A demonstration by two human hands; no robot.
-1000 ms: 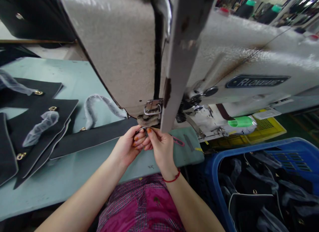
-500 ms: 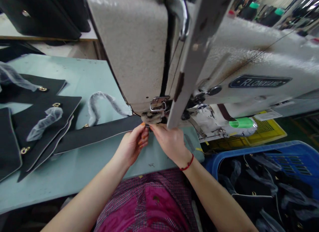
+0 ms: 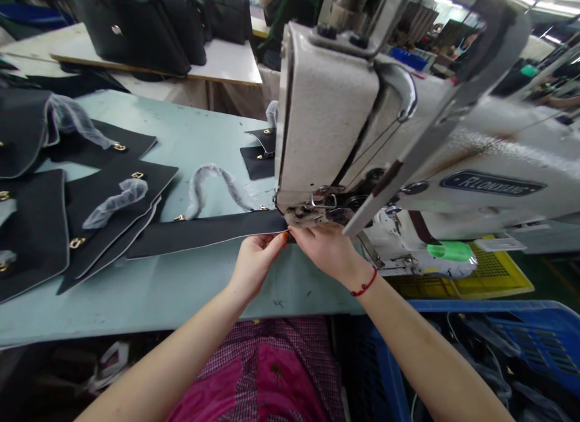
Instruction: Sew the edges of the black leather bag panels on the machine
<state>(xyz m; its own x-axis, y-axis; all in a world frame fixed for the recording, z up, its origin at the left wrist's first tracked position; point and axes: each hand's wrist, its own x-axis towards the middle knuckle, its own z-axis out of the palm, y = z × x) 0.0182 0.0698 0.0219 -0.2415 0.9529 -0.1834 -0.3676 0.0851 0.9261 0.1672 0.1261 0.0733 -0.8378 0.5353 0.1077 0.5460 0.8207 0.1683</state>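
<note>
A long black leather panel (image 3: 208, 233) with a pale edge lies on the pale green table, its right end under the head of a white sewing machine (image 3: 326, 107). A plastic-wrapped handle (image 3: 212, 174) arches from its far edge between gold rings. My left hand (image 3: 256, 262) pinches the panel's near edge, thumb on top, just left of the needle area. Close beside it, my right hand (image 3: 333, 253), with a red string bracelet, has its fingertips closed on the same edge by the presser foot. The needle itself is hidden.
More black panels (image 3: 36, 228) with wrapped handles and gold rings lie at the left. Black bags (image 3: 136, 35) stand on a table behind. A small black piece (image 3: 258, 162) is beside the machine. A blue basket (image 3: 498, 307) and a yellow crate (image 3: 502, 271) sit at the right.
The head view has shifted, so the machine's top and more bags show. My left hand's fingers have flattened along the panel's edge; both hands stay at the machine.
</note>
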